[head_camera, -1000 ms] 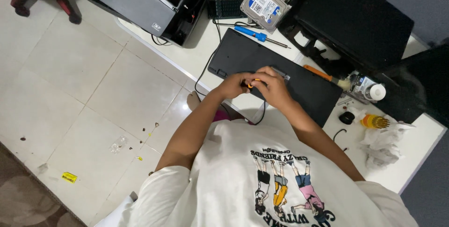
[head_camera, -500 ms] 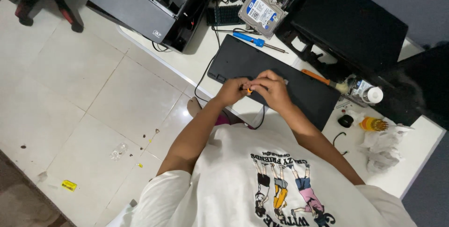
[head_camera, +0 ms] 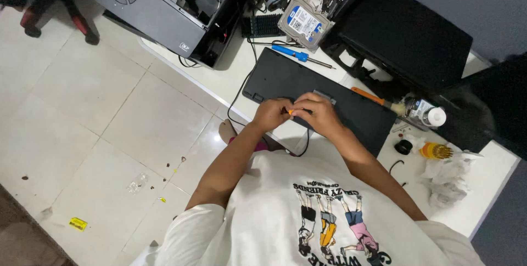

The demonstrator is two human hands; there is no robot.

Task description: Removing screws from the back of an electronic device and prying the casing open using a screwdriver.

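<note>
Both my hands meet over a black flat device (head_camera: pixel 285 82) lying upside down on the white table (head_camera: pixel 230 79). My left hand (head_camera: pixel 270 113) and my right hand (head_camera: pixel 315 113) pinch a small orange-tipped item (head_camera: pixel 290 112) between their fingertips. What that item is cannot be told. A black cable (head_camera: pixel 241 93) runs from the device's near edge down past my arms.
A blue-handled screwdriver (head_camera: pixel 293 54) and a bare hard drive (head_camera: pixel 304 23) lie beyond the device. An open black machine (head_camera: pixel 164 8) stands at the left, black boxes (head_camera: pixel 406 35) at the back right. An orange-handled tool (head_camera: pixel 368 96), a small bottle (head_camera: pixel 425 113) and crumpled tissue (head_camera: pixel 447 178) lie right.
The view has shifted so the table and devices sit lower in the frame. My hands stay together over the black device, fingers still pinched on the small item.
</note>
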